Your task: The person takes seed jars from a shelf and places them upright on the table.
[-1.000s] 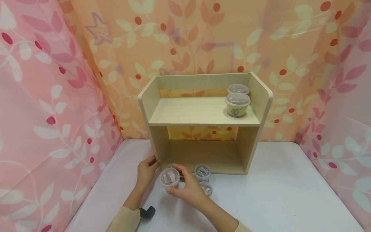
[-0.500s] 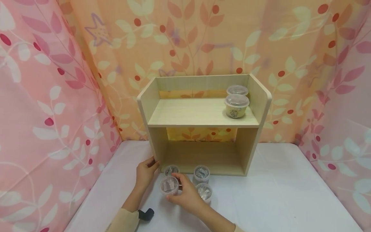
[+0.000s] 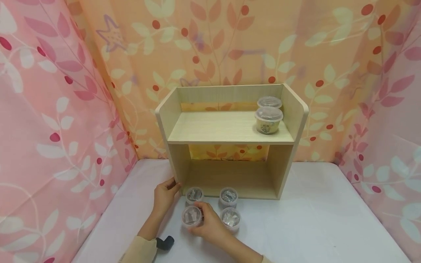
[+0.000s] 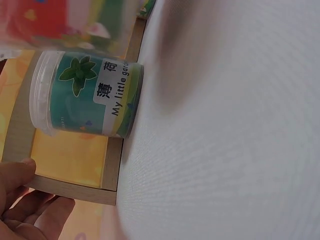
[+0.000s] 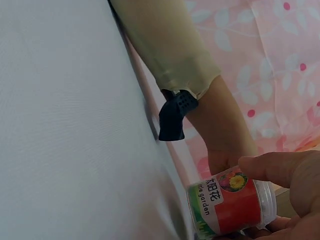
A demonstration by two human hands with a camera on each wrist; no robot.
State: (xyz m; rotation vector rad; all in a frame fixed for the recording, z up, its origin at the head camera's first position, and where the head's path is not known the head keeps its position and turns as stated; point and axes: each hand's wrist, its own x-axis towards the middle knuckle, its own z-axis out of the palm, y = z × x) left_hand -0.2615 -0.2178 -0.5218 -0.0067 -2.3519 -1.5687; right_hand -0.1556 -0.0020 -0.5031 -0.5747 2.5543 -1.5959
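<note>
My right hand (image 3: 210, 225) holds a small clear-lidded tub (image 3: 192, 217), its fingers and thumb around the side. In the right wrist view this tub (image 5: 232, 202) has a red label with flowers and "little garden". Just behind it stands another lidded tub (image 3: 194, 195); the left wrist view shows a tub (image 4: 85, 95) with a teal mint-leaf label. Two more tubs stand to the right, one at the back (image 3: 228, 196) and one in front (image 3: 230, 218). My left hand (image 3: 164, 197) pinches the front edge of the wooden shelf's (image 3: 230, 142) left side panel.
Two lidded bowls, one in front (image 3: 269, 120) of the other (image 3: 269, 102), stand on the upper board's right end. A black wrist camera (image 3: 165, 243) sits at the left cuff. Flowered curtains (image 3: 217, 44) enclose the white table (image 3: 329, 219).
My right hand has brought the red-labelled tub down and toward me, in front of the rear left tub, which shows more fully. The left hand stays on the side panel.
</note>
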